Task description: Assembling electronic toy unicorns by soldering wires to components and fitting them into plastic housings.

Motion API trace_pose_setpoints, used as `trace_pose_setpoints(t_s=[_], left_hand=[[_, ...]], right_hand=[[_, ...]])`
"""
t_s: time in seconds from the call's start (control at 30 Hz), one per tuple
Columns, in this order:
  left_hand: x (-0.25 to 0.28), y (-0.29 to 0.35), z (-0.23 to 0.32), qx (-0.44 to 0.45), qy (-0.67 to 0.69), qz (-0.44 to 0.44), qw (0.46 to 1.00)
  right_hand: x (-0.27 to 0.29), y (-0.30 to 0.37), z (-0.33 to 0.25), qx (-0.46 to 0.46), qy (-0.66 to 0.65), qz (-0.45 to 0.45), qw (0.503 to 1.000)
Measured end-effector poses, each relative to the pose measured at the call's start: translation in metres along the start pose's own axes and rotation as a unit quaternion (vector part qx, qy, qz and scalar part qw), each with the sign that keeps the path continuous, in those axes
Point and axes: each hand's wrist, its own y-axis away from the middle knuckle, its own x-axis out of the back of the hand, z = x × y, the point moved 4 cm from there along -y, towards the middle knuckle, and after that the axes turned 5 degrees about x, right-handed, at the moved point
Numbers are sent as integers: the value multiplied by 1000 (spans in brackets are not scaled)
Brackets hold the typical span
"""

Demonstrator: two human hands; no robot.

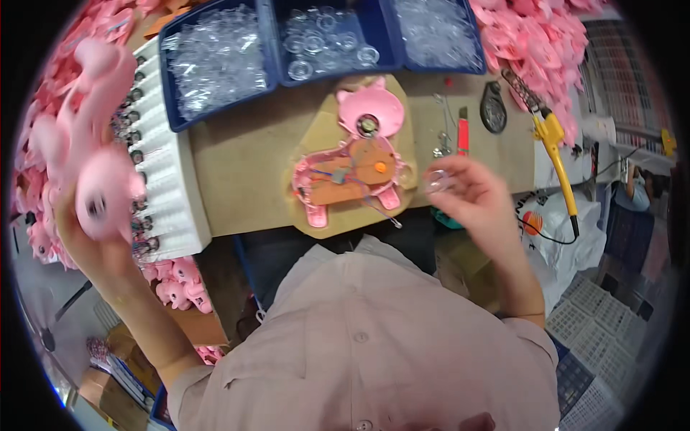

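2 bare hands are in view. The right hand (474,197) has its thumb and fingers pinched on 1 clear ring (437,181). The left hand (68,223) is at the far left, against 1 pink shell (108,190); its fingers are mostly hidden, so I cannot tell whether they clamp it.

1 pink casing (372,108) lies on 1 tan board (325,133), with 1 dark round part (368,126) at its head and 1 orange dot (381,167) on the brown panel in its body. The casing sits between the 2 hands, left of the right hand and near it, well apart from the left hand. Thin wires cross the panel.

3 blue bins (274,43) stand side by side beyond the board: the 2 outer ones hold clear pieces too many to count, the middle 1 loose clear rings.

The brown tabletop (241,179) also carries 1 white foam tray (180,208), 1 red cutter (463,136) and 1 dark oval object (493,108). 1 yellow-handled soldering iron (563,169) is at the right. 2 pink heaps, 1 left (43,144) and 1 right (535,47), flank the bins. Pale crates (596,337) stand at the lower right of the room.
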Motion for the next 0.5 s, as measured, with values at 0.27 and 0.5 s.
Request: trace_pose_setpoints(t_s=[0.27, 0.5], left_hand=[[-40, 77, -95, 157, 86, -32, 983], [-59, 79, -93, 155, -33, -161, 974]], right_hand=[[-14, 5, 6, 229, 255, 80, 936], [-26, -1, 9, 318, 477, 64, 817]])
